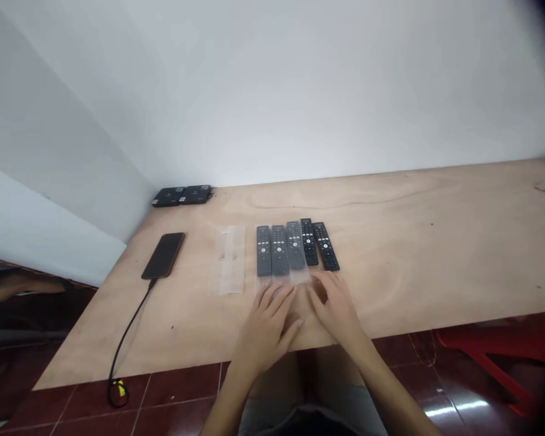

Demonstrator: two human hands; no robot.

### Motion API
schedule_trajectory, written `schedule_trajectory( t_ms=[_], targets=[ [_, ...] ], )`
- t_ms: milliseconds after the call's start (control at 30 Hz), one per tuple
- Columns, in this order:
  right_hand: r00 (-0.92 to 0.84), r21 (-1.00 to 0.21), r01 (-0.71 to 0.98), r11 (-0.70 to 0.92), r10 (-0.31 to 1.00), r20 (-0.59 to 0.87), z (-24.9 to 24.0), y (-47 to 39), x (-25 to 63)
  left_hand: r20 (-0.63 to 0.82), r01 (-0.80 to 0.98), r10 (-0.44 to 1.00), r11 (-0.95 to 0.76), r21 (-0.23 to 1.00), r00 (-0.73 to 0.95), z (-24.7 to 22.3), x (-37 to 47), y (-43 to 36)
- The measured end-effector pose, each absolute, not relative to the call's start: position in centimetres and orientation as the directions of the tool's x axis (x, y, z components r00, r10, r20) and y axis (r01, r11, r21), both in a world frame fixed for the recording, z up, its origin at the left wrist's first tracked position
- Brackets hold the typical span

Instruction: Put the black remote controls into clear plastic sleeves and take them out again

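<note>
Several black remote controls lie side by side on the wooden table. Clear plastic sleeves cover the left remote (263,251), the one beside it (280,251) and the third (295,245). The two on the right, one upright (308,242) and one slanted (326,246), look bare; the third remote's sleeve partly overlaps the nearer of them. My left hand (272,324) rests with fingers spread at the lower ends of the sleeves. Beside it, my right hand (336,306) touches the lower right corner of the third sleeve, its thumb apart from its bent fingers.
Flat clear plastic sleeves (231,260) lie left of the remotes. Farther left is a phone (164,255) with a black cable (129,330) hanging over the front edge. Two black boxes (181,195) sit at the back left by the wall. A red plastic chair (499,345) stands at right.
</note>
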State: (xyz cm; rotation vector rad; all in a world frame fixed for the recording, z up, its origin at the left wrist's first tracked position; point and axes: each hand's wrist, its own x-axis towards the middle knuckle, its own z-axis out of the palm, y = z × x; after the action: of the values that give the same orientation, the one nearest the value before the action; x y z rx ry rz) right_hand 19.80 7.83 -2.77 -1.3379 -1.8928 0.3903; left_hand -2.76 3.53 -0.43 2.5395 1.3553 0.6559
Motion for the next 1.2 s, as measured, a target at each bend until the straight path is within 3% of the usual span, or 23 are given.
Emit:
schedule_trajectory(
  t_ms=[100, 467, 567, 800, 1067, 1200],
  targets=[
    [-0.106, -0.623, 0.702, 0.345, 0.916, 0.388, -2.6, 8.3, 19.3, 0.303, 0.727, 0.814, -0.58, 0.368, 0.496, -0.3, -2.8, 3.5],
    [-0.141, -0.606, 0.683, 0.408, 0.887, 0.439, -2.7, 8.1, 19.4, 0.249, 0.76, 0.854, -0.52, 0.389, 0.457, 0.0, -2.6, 3.2],
    [-0.222, -0.559, 0.67, 0.489, 0.851, 0.477, -2.4, 7.9, 19.3, 0.271, 0.787, 0.874, -0.482, 0.385, 0.402, -0.5, -2.6, 3.3],
    [-0.41, -0.404, 0.726, 0.557, 0.822, 0.396, -2.5, 8.1, 18.2, 0.321, 0.829, 0.884, -0.443, 0.34, 0.341, -1.3, -2.5, 3.7],
    [-0.365, -0.456, 0.674, 0.581, 0.798, 0.479, -2.2, 7.6, 18.6, 0.361, 0.81, 0.869, -0.464, 0.36, 0.337, -0.9, -2.4, 3.5],
    [-0.201, -0.45, 0.771, 0.45, 0.844, 0.498, -2.6, 8.0, 18.5, 0.357, 0.805, 0.872, -0.462, 0.371, 0.336, -0.9, -2.4, 3.4]
  ],
)
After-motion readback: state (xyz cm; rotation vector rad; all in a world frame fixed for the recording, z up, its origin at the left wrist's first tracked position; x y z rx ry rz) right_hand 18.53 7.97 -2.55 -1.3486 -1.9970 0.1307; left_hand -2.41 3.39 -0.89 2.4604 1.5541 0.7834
